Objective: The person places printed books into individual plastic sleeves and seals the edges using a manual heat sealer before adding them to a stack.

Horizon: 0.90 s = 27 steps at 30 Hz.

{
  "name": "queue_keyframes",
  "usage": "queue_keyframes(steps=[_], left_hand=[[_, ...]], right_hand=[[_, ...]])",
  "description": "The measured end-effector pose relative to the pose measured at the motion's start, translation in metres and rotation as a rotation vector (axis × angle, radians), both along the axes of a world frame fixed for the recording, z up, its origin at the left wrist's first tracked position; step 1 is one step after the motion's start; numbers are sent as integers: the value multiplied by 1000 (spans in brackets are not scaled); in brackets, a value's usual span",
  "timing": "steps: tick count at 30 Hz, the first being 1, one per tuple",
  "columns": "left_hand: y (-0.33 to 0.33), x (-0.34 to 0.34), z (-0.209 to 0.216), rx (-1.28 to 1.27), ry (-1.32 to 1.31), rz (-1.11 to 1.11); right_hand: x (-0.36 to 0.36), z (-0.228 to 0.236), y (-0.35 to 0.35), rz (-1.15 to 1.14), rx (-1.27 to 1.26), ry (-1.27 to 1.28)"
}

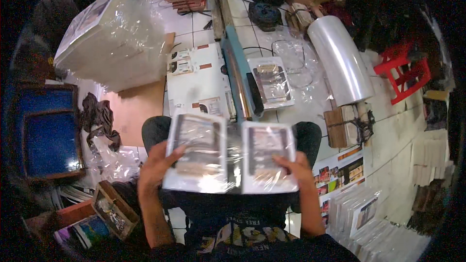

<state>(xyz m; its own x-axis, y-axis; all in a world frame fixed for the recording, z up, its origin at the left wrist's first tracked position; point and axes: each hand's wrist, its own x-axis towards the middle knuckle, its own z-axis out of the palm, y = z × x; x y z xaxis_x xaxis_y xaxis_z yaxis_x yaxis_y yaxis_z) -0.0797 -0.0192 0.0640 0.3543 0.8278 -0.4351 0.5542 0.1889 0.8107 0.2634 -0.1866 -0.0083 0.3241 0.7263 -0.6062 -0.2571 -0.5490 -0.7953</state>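
Grips the left wrapped packet (201, 151) at 3 o'clock of the left hand (157, 164) and the right wrapped packet (264, 148) at 9 o'clock of the right hand (299, 166), outer sides pinched, with long axes roughly 12-to-6 above the lap (180, 202).

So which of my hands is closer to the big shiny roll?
Your right hand. It is short of the shiny roll and to its left; your left hand is also short of it but much farther left.
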Motion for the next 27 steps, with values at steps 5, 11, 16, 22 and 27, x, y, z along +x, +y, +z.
queue_keyframes(steps=[5, 11, 16, 22, 27], left_hand=[[36, 74, -75, -179, -239, 75], [126, 112, -112, -92, -399, 159], [154, 115, -125, -116, -410, 246], [160, 116, -150, -129, -480, 263], [165, 116, -162, -96, -436, 253]], right_hand=[[104, -28, 63, 100, 32, -351], [144, -55, 184, 110, 312, -332], [154, -56, 233, 168, 295, -241], [159, -70, 238, 203, 246, -186], [127, -28, 244, 194, 147, -1085]])
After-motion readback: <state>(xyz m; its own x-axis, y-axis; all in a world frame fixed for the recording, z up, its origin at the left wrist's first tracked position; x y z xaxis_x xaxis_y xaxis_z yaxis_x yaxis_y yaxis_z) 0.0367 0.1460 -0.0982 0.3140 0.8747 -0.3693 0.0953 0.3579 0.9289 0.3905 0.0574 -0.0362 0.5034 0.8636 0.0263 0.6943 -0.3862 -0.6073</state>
